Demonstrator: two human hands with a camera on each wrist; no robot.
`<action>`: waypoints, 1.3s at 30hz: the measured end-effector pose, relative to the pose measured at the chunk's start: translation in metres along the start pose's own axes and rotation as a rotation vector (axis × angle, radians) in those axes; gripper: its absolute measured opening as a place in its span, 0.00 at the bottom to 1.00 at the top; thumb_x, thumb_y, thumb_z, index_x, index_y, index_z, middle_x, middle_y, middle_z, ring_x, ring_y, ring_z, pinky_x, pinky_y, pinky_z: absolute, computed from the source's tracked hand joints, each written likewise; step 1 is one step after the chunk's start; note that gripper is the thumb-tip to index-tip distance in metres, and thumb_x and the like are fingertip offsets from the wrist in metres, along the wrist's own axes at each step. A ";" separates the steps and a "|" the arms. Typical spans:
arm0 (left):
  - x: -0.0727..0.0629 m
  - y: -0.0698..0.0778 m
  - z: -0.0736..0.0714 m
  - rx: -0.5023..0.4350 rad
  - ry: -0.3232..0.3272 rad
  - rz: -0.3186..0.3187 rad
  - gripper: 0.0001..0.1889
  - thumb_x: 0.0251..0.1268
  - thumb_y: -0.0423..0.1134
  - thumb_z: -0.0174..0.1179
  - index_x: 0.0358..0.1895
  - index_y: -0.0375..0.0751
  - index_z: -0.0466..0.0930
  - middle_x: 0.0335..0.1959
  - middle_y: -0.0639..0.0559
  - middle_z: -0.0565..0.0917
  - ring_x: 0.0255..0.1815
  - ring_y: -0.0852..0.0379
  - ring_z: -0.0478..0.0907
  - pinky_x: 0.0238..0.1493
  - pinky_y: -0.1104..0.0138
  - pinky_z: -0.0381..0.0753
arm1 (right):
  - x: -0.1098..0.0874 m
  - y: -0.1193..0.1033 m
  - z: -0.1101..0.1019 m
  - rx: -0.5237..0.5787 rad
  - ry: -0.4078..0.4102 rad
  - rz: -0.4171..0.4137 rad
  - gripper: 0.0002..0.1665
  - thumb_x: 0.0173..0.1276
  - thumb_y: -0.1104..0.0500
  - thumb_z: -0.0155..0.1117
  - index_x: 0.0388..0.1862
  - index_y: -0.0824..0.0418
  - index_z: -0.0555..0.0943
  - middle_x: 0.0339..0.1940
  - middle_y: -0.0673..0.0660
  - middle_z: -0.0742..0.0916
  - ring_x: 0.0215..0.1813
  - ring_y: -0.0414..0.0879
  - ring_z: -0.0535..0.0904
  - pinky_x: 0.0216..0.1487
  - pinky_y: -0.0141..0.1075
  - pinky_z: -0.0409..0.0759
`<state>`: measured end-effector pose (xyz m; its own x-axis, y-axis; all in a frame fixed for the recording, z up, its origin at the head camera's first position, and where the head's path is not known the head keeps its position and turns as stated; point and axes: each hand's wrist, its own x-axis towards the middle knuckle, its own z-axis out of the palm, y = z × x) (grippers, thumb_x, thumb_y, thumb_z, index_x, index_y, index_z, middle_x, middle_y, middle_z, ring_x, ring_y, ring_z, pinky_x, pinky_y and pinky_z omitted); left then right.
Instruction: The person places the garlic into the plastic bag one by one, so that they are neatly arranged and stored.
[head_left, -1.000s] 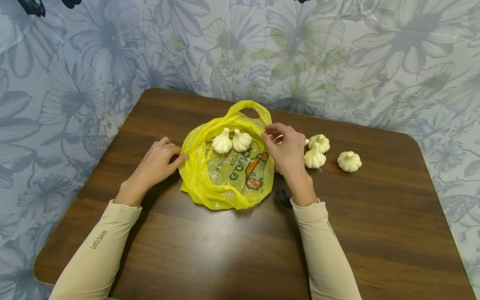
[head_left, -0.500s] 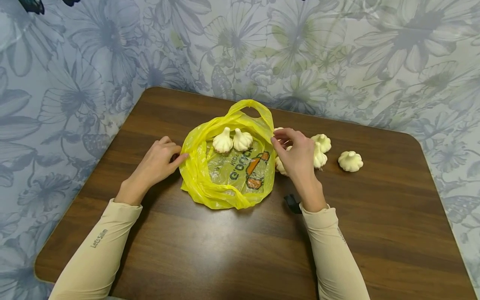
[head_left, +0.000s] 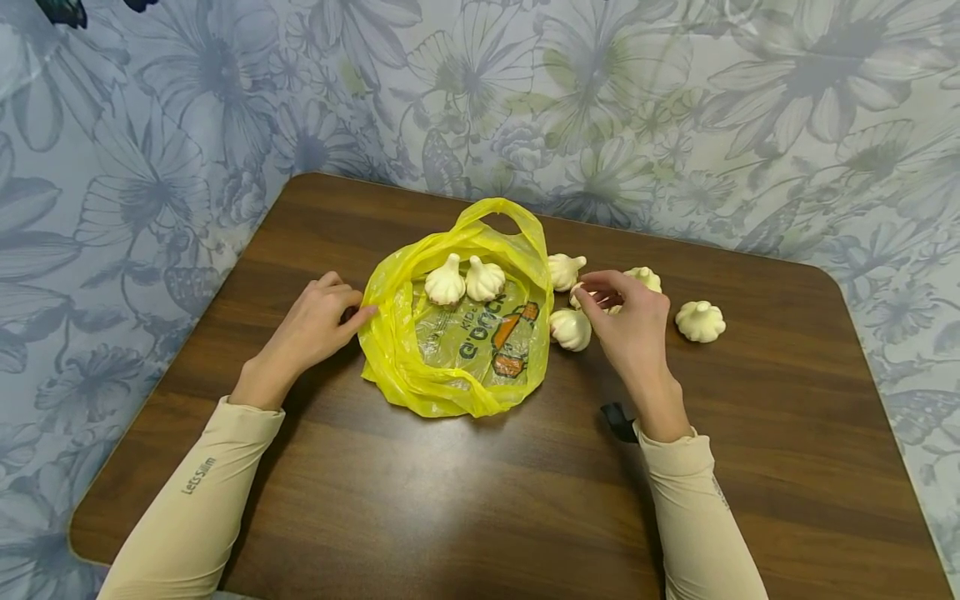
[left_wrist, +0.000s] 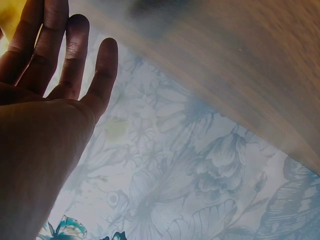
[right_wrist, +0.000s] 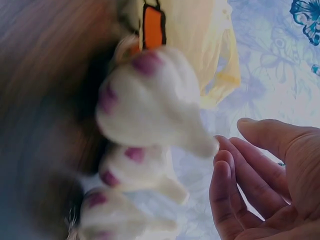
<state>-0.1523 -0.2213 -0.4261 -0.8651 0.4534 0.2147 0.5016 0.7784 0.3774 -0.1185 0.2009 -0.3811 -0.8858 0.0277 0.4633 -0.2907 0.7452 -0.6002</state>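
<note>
Drew relaxed right hand rightward from yellow bag, holding nothing — leaving nearest garlic bulbs outside; couldn't discern grip of left hand.

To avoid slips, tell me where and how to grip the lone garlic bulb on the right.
Probably best from above: pinch the lone garlic bulb at the base of its short neck. It appears to sit neck up, body widening below, and stands apart from the other bulbs, leaving room for the right hand.

Right grip farther from bag (rightward)
</note>
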 end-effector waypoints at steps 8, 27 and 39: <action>-0.001 0.000 0.000 0.002 -0.001 -0.001 0.11 0.75 0.39 0.65 0.39 0.33 0.89 0.36 0.40 0.89 0.43 0.43 0.74 0.48 0.48 0.72 | -0.003 0.012 -0.007 -0.019 -0.013 0.019 0.08 0.66 0.64 0.77 0.43 0.64 0.91 0.32 0.59 0.92 0.34 0.52 0.89 0.37 0.27 0.82; -0.001 -0.002 0.000 0.000 0.026 0.025 0.11 0.75 0.38 0.66 0.35 0.33 0.88 0.34 0.39 0.89 0.41 0.44 0.74 0.45 0.49 0.72 | -0.004 0.014 -0.005 -0.045 -0.138 0.037 0.09 0.64 0.62 0.80 0.43 0.62 0.91 0.32 0.57 0.92 0.35 0.50 0.90 0.37 0.43 0.87; 0.000 -0.001 0.000 -0.005 0.010 0.016 0.11 0.75 0.39 0.66 0.37 0.33 0.88 0.35 0.40 0.90 0.41 0.44 0.74 0.47 0.48 0.72 | -0.003 0.014 -0.007 -0.068 -0.131 0.027 0.10 0.63 0.61 0.81 0.42 0.61 0.92 0.31 0.57 0.92 0.32 0.49 0.89 0.35 0.16 0.71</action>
<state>-0.1533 -0.2220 -0.4269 -0.8572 0.4611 0.2294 0.5150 0.7693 0.3780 -0.1168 0.2163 -0.3863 -0.9341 -0.0355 0.3554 -0.2445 0.7888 -0.5639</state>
